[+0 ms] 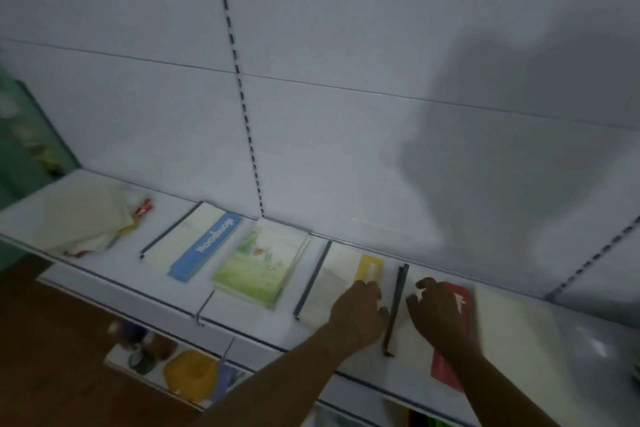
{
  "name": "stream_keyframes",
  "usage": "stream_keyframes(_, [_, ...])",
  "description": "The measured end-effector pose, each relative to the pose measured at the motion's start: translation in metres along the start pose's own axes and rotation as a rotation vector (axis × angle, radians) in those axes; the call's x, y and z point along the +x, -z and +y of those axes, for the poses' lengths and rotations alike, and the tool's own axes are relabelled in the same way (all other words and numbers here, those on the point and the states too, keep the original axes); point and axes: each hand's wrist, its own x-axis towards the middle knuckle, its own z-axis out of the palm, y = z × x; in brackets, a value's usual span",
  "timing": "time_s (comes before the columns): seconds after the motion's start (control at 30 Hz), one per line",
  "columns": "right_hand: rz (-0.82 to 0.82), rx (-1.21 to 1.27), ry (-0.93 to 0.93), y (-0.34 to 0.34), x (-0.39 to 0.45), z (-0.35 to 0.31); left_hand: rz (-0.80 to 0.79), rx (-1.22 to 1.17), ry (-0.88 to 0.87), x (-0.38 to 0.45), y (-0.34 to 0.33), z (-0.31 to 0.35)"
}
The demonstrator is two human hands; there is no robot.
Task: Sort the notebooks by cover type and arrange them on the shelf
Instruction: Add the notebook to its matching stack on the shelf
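Note:
Several notebooks lie flat in a row on a white shelf (104,274). From the left: a notebook with a blue band (194,246), a stack with green illustrated covers (259,267), a notebook with a yellow band (346,284) and a notebook with a red band (453,347). My left hand (358,314) rests on the yellow-band notebook, fingers curled at its right edge. On the red-band notebook lies my right hand (438,312), fingers bent and spread. The picture is blurred, so the grip of either hand is unclear.
Cream covers (86,218) lie heaped at the shelf's left end. A pale book (512,333) lies to the right of the red one. The white slotted back panel (311,114) rises behind. A lower shelf holds a yellow object (190,374) and other goods.

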Motion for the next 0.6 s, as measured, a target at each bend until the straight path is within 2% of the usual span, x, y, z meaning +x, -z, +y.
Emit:
stream_keyframes(0.13, [-0.097,0.157,0.126,-0.009,0.026,-0.075,0.233,-0.051,0.136,-0.027,0.069,-0.041])
stream_keyframes(0.27, [-0.202,0.246,0.350,-0.026,0.014,-0.181,0.453,-0.050,0.374,-0.087,0.141,-0.108])
stream_keyframes(0.43, [-0.366,0.267,0.668,-0.061,-0.046,-0.322,0.675,-0.081,0.609,-0.186,0.207,-0.179])
stream_keyframes(0.6, [-0.504,0.268,0.929,-0.096,-0.131,-0.438,0.824,-0.163,0.789,-0.279,0.241,-0.240])
